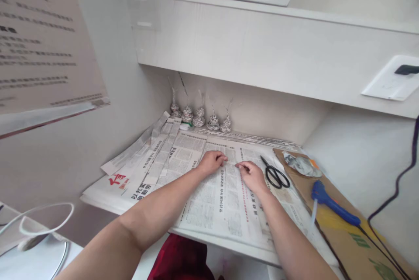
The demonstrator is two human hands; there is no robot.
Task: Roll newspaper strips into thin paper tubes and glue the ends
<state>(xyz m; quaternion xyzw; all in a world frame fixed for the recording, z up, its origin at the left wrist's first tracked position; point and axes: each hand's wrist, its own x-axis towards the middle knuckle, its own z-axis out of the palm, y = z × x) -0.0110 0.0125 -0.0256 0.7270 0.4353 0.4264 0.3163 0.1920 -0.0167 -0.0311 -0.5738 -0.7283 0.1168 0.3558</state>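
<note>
My left hand [212, 162] is curled, thumb and fingers together, over the middle of the newspaper sheets [209, 210]. Close on its right, my right hand [252, 175] makes a pinch with its fingertips pointing at the left hand. A small gap separates the two hands. Whatever the fingertips hold, if anything, blends into the print and cannot be made out. Black-handled scissors [276, 177] lie just right of my right hand. Cut newspaper strips [160, 149] overlap on the left side of the table.
Several gourd-shaped woven paper pieces [213, 121] stand along the back wall, behind thin rolled paper sticks [248, 139]. On the right, a blue glue gun [337, 205] and a crumpled plastic bag [301, 164] rest on cardboard [340, 238]. A black cable [397, 184] hangs at the right. A low shelf [248, 44] overhangs the back.
</note>
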